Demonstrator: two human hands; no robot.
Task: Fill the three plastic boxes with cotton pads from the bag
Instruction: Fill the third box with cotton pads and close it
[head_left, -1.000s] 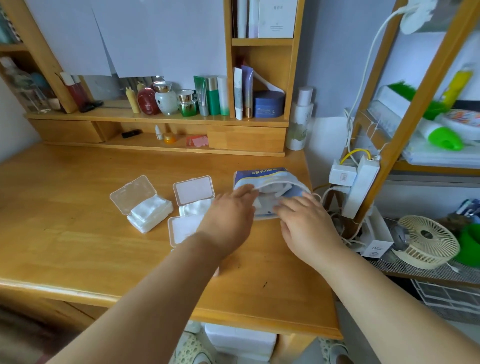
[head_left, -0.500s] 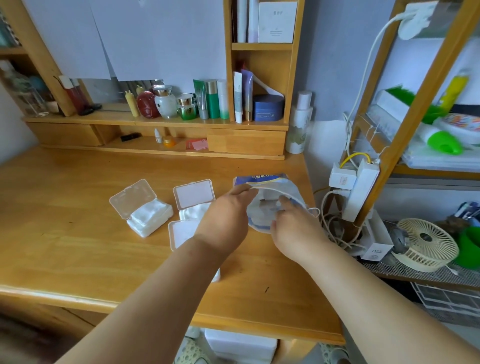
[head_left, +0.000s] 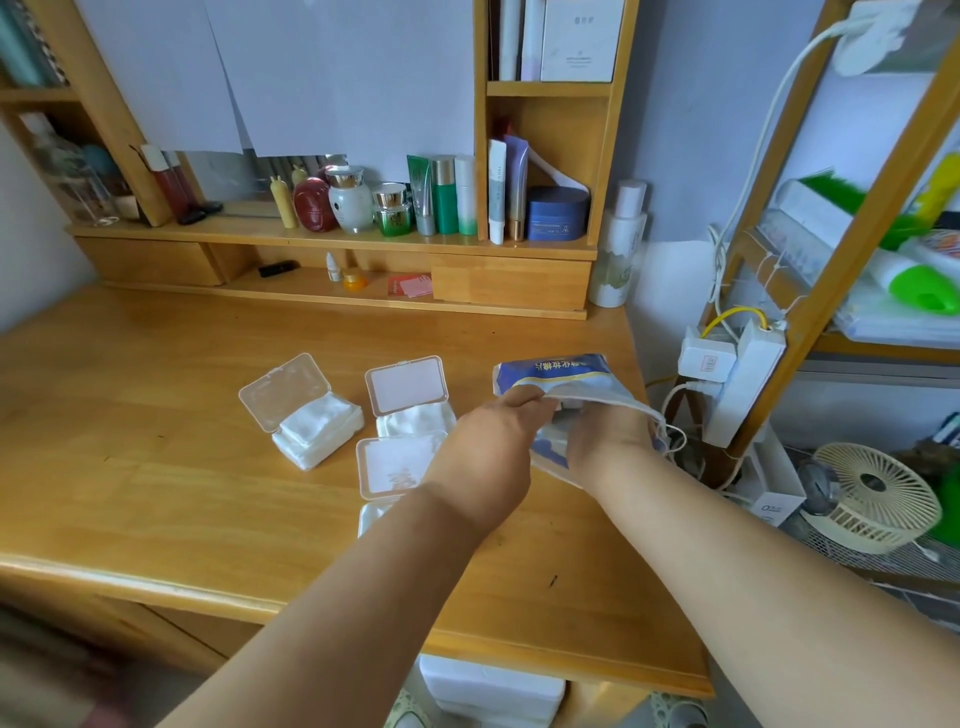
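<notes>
A blue and white bag of cotton pads (head_left: 571, 374) lies on the wooden desk (head_left: 156, 426), its mouth open toward me. My left hand (head_left: 488, 441) pinches the near edge of the bag's mouth and holds it up. My right hand (head_left: 608, 436) is pushed into the bag, its fingers hidden inside. Three clear plastic boxes stand open to the left: the left box (head_left: 311, 421) is heaped with white pads, the middle box (head_left: 410, 405) also holds pads, and the near box (head_left: 395, 467) is partly covered by my left forearm.
A shelf unit with bottles and jars (head_left: 395, 208) lines the desk's back edge. A power strip with cables (head_left: 737, 379) hangs at the desk's right side. A small fan (head_left: 872, 499) sits on a wire rack further right.
My right hand has gone from the bag's mouth deep into the bag. My left hand has lifted the bag's edge and opened the mouth wider.
</notes>
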